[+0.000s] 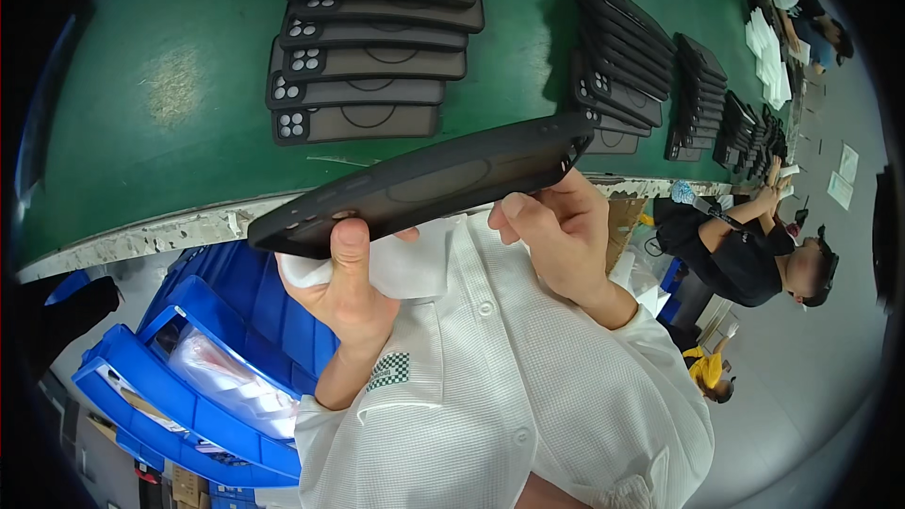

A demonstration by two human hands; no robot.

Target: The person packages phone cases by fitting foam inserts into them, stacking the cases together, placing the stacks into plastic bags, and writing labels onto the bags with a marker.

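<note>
A black phone case [424, 184] with a dark translucent back and a ring outline is held aslant over the table's near edge. My left hand [353, 297] grips its left end, the thumb pressed on the case near the camera openings. A white cloth [407, 269] is also in that hand, partly behind the thumb. At the other end, my right hand [566, 240] has its fingers curled against the case's lower edge; some of its fingertips are hidden behind the case.
Overlapping phone cases [377, 61] lie in a row on the green table [170, 104], with more stacks [622, 57] to the right. Blue bins [236, 368] holding plastic bags stand at my lower left. A co-worker in black [721, 250] sits along the table at right.
</note>
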